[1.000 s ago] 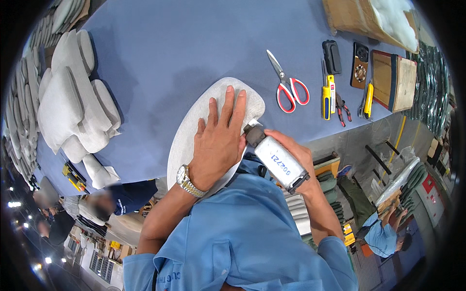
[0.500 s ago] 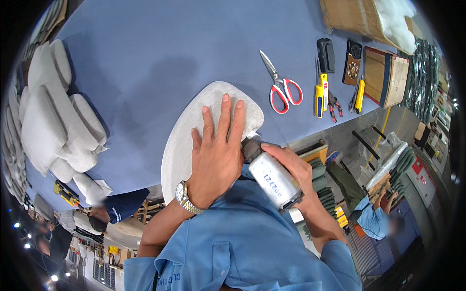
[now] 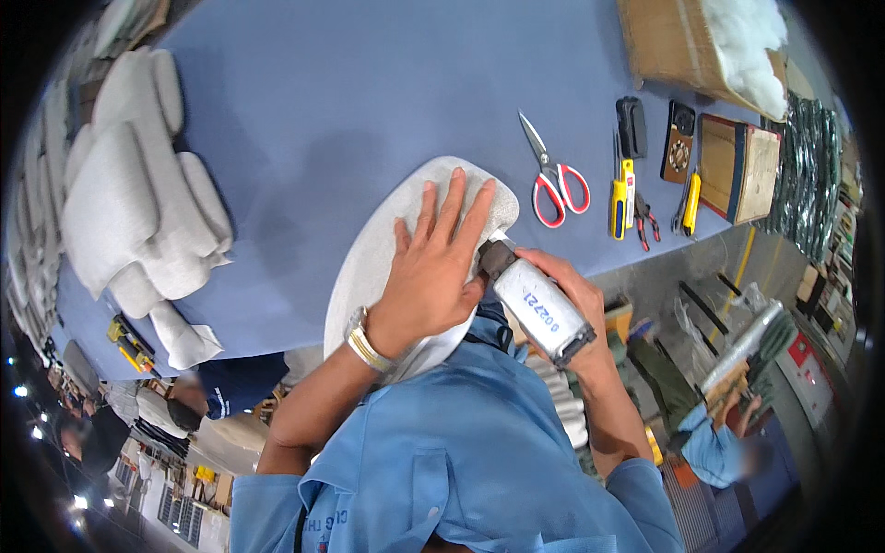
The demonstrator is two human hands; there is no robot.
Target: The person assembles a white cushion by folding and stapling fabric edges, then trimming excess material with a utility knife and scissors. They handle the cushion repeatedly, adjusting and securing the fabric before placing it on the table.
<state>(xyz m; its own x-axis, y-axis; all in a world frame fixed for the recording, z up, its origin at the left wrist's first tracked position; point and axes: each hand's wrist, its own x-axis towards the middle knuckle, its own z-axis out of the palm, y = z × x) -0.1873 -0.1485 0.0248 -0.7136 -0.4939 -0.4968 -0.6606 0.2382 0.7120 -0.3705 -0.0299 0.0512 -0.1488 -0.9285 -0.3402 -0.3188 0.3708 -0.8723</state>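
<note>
My left hand [image 3: 431,258] lies on a pale grey fabric-covered panel [image 3: 359,276], its fingers spread flat. The panel has a rounded far end and reaches over the near edge of the blue table toward my body. In my right hand [image 3: 588,309] is a staple gun [image 3: 542,311] with a whitish body and dark nose. Its nose is at the panel's right edge, by a small white flap [image 3: 499,236]; the exact contact point is hidden. Beyond the panel to the right lie scissors [image 3: 555,184] with red and white handles, blades apart.
Grey padded pieces [image 3: 138,194] are piled at the left, near a yellow-black tool [image 3: 132,346]. On the right lie a yellow screwdriver [image 3: 623,198], pliers [image 3: 648,221], a yellow cutter [image 3: 689,201], a phone [image 3: 678,138] and a cardboard box [image 3: 668,41] with white stuffing. Other people stand nearby.
The view has shifted, so the table and its things sit farther right and lower. Both hands, with the panel and staple gun, have moved slightly away from my body.
</note>
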